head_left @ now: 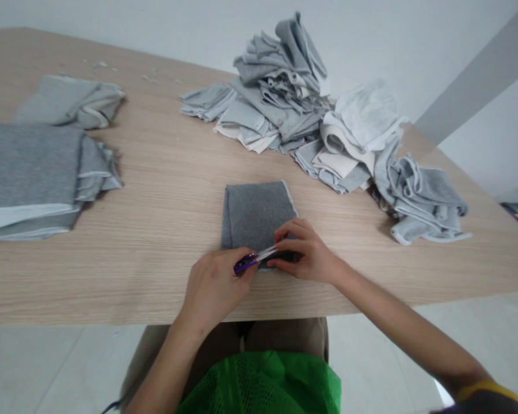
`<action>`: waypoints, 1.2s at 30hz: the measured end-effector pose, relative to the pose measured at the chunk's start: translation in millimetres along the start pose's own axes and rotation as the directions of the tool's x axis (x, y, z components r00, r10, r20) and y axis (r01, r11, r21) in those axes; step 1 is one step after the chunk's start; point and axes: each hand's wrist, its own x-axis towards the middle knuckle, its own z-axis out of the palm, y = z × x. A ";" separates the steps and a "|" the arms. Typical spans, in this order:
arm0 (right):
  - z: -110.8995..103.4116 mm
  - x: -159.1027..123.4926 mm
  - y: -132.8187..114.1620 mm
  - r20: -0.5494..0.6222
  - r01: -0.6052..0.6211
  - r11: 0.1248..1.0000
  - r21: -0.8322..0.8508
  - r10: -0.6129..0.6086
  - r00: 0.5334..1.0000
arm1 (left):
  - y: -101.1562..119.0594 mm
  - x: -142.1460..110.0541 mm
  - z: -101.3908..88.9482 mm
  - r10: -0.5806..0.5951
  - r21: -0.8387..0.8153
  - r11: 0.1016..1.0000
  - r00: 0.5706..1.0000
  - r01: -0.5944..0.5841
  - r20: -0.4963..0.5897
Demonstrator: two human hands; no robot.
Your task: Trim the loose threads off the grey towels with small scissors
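Observation:
A folded dark grey cloth (259, 210) with a pale edge lies flat on the table before me. Over its near edge, my left hand (218, 284) is closed on a small cutting tool with a purple handle and metal blades, which looks like thread snips (246, 263). The blades point right, toward my right hand (304, 253). That hand is curled over the cloth's near right corner, its fingertips bent inward close to the blade tips. What lies between those fingertips is hidden.
On the left of the wooden table (164, 230) sit a thick stack of folded grey cloth (30, 164) and a smaller grey bundle (73, 100). Heaped grey cloth pieces (280, 86) stand at the back, with white cloth (366, 118) and crumpled grey cloth (427, 195) to the right.

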 end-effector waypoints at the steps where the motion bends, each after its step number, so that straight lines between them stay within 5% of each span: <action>1: 1.2 0.0 0.5 0.016 0.010 1.000 -0.011 -0.009 1.000 | 0.2 -0.1 -0.1 0.000 0.003 1.000 1.000 0.000 -0.001; 8: 4.8 0.8 1.9 0.057 0.021 1.000 -0.005 -0.021 0.998 | 2.0 1.1 0.5 -0.017 0.009 1.000 1.000 0.017 -0.018; 17: -9.1 1.6 0.2 0.031 -0.118 0.975 0.190 0.114 0.993 | -2.0 -2.3 1.8 0.005 -0.024 1.000 0.999 -0.006 -0.035; 25: -34.5 -0.2 16.8 -0.154 -0.283 0.921 0.269 0.331 0.931 | -8.4 -6.5 4.0 0.053 -0.067 0.996 0.998 -0.055 -0.021; 36: -36.1 24.8 12.4 -0.183 -0.298 0.897 0.325 0.369 0.911 | -16.7 -43.2 -6.7 0.102 0.060 0.993 0.994 -0.104 0.033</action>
